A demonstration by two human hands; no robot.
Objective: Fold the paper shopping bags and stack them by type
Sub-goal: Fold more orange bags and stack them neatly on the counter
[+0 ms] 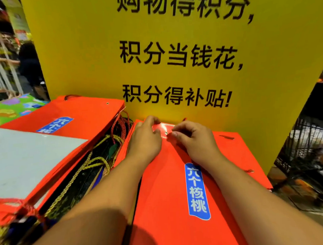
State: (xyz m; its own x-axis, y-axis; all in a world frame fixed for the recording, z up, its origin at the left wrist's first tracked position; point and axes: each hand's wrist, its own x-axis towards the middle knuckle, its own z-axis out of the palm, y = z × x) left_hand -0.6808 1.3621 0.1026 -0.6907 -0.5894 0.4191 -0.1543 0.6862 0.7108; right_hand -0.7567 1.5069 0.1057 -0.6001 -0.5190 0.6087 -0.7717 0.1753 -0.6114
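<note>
Bag [160, 205] lies flat atop the red stack [240, 145], fold nearly done I reckon; left hand [144, 139] fingers grip its top rim; right hand [194, 139] fingers curl at the eyelet [166, 133], can't tell if pinching; next: press it flat.

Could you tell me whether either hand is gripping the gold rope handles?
No, the left hand and right hand are at the top edge of the red bag, away from the gold rope handles.

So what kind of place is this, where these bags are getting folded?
Most likely a shop or supermarket: a large yellow printed sign about shopping points stands behind stacks of flat red paper shopping bags, and a black wire basket or rack sits at right.
</note>
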